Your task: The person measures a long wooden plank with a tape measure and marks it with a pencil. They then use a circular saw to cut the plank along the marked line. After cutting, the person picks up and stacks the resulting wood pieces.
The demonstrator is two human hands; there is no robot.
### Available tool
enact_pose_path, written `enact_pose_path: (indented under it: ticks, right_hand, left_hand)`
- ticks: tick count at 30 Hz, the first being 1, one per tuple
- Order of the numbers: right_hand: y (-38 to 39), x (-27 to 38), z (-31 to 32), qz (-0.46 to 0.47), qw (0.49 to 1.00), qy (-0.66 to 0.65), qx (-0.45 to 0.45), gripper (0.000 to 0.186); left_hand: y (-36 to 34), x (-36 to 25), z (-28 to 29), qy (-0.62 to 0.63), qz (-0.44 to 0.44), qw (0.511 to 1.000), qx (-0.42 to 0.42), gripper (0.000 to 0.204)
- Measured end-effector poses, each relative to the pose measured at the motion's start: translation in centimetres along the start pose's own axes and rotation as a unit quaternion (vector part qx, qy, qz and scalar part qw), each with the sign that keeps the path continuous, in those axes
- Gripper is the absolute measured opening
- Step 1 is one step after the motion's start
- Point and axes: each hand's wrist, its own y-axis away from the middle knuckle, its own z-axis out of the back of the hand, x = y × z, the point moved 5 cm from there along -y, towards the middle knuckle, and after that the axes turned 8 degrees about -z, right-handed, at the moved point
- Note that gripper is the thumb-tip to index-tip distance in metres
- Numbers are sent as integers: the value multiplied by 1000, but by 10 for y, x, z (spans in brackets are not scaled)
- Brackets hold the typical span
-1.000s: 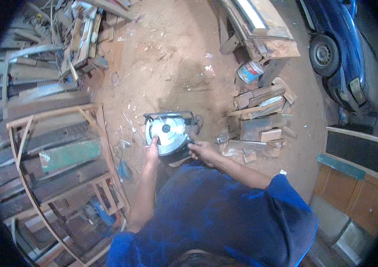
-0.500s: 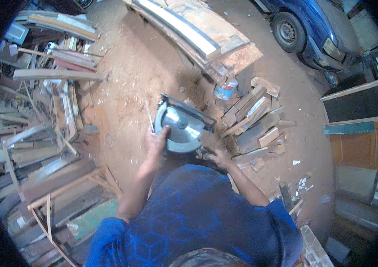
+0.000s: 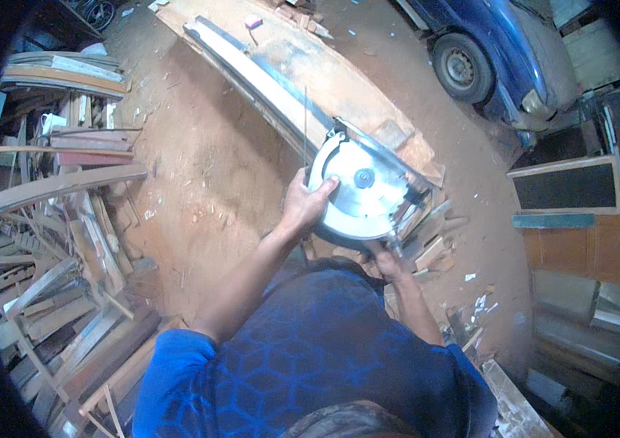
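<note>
A circular saw (image 3: 357, 201) with a round silvery blade is raised, tilted, in front of me at the near end of a wooden bench (image 3: 339, 77). My left hand (image 3: 306, 201) is closed on its left side, thumb over the blade guard. My right hand (image 3: 390, 259) is closed at its lower right, partly hidden by the saw and slightly blurred. A long pale board with a dark strip (image 3: 226, 55) lies along the bench, and the saw hides its near end. A thin straight line rises beside my left hand; I cannot make out what it is.
Heaped scrap timber (image 3: 69, 306) fills the left side. Offcuts (image 3: 434, 252) lie below the bench's near end. A blue car (image 3: 514, 62) stands at upper right, with framed panels (image 3: 565, 182) and boards below it. Sandy floor (image 3: 193, 212) runs between the woodpile and bench.
The saw in my hands has moved up and right, from over the floor to the bench's end. The view has turned, bringing the bench into the upper middle.
</note>
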Motion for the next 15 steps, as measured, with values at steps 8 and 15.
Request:
enact_pose_path:
  ticks: [8, 15]
  right_hand:
    - [-146, 210, 69, 57, 979, 169, -103, 23]
    - [-293, 248, 105, 144, 871, 438, -169, 55]
  left_hand:
    - [-195, 27, 1, -72, 5, 996, 58, 58]
    - [-219, 1, -33, 133, 223, 959, 111, 79]
